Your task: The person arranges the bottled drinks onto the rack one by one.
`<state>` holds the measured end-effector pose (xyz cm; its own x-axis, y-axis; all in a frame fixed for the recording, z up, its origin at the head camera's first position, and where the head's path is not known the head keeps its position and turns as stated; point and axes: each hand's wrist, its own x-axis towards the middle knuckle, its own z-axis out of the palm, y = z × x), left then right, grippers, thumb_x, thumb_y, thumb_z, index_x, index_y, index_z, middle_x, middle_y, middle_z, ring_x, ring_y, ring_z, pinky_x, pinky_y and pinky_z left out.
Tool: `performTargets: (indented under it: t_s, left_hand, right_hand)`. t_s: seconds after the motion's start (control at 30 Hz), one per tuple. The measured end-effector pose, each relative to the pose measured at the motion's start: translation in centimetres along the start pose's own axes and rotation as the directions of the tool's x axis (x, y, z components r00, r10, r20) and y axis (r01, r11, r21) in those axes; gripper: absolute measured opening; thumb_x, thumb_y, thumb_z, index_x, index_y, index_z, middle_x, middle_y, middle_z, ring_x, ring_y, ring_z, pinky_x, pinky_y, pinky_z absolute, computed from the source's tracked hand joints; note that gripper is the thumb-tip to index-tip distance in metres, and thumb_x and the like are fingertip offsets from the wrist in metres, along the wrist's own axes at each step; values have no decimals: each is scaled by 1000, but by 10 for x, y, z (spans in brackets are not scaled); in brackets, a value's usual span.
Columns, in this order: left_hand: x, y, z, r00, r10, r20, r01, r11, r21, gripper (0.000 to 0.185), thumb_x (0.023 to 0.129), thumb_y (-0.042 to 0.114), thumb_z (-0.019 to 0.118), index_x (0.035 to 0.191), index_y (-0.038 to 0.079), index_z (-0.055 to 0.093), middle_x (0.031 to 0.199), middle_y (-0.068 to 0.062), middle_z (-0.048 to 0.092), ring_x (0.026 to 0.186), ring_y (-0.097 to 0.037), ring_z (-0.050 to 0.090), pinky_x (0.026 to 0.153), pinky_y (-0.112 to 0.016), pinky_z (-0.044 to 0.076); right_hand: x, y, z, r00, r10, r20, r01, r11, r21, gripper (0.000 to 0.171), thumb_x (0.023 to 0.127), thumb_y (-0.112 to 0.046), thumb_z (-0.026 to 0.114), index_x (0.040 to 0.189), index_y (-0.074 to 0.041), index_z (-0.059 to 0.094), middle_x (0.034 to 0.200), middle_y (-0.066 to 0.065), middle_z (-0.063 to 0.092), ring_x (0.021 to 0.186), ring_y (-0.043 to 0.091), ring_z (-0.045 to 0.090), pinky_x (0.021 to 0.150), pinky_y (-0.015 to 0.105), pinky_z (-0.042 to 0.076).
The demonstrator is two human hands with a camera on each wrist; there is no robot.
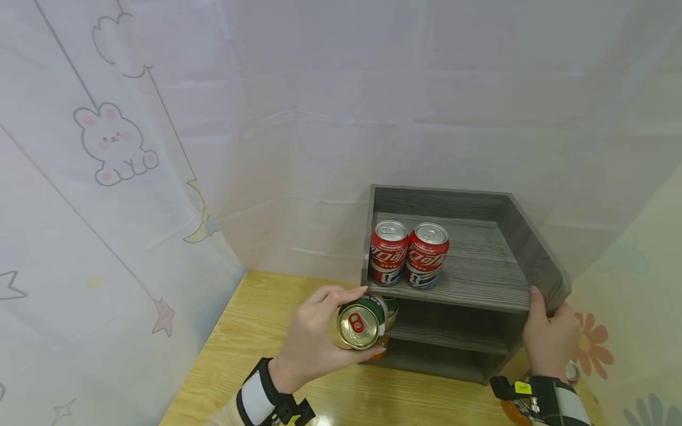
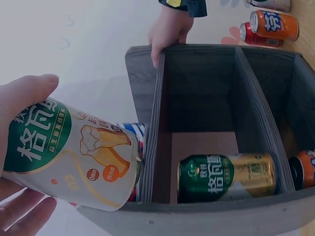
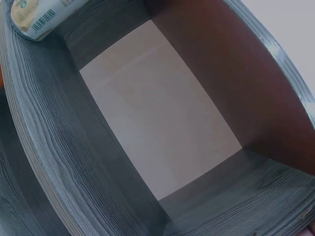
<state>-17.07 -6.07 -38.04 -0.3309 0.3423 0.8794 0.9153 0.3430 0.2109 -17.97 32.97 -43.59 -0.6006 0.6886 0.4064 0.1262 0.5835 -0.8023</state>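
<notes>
Gripping a green and gold can [image 1: 362,322] on its side, the left hand [image 1: 311,343] sits at lower centre of the head view, fingers and thumb curled round the can's body, its gold top facing the camera. The can is just in front of the left end of the grey wooden shelf [image 1: 479,284], level with the middle tier, where a second green can [image 2: 226,178] already lies. On the top tier, right of the hand, two red cans [image 1: 409,253] stand upright, touching. Further right, the right hand [image 1: 549,337] clasps the shelf's front right corner, fingers hooked over the edge. Everything rests on the wooden bench [image 1: 250,343].
</notes>
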Motion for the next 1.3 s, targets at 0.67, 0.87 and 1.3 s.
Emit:
performTargets:
  t_s: [0.67,0.87,1.3]
  left_hand:
    - [1,15,33,991,-13,130,19,999,-47,81,68,35,96,134,8,58,136,-3,63,115,-15,56,99,-24,46]
    - [-3,13,46,985,11,172,-5,999,-34,78,72,35,94,134,8,56,139,-1,61,115,-14,55,100,-22,44]
    - [-18,11,75,965,61,256,-46,997,-64,80,73,24,93,138,7,51,143,-3,56,125,-17,53,106,-23,40]
  right_hand:
    - [2,1,3,1000,1,-5,-1,1000,3,43,104,-37,56,82,0,53,69,7,43,55,11,35,44,26,25]
    - [2,1,2,1000,3,-3,-3,1000,11,43,104,-36,57,82,1,53,68,5,43,57,12,36,46,26,26]
    - [-2,-4,-2,1000,10,4,-10,1000,20,44,104,-36,57,80,1,52,66,5,42,56,13,36,45,26,26]
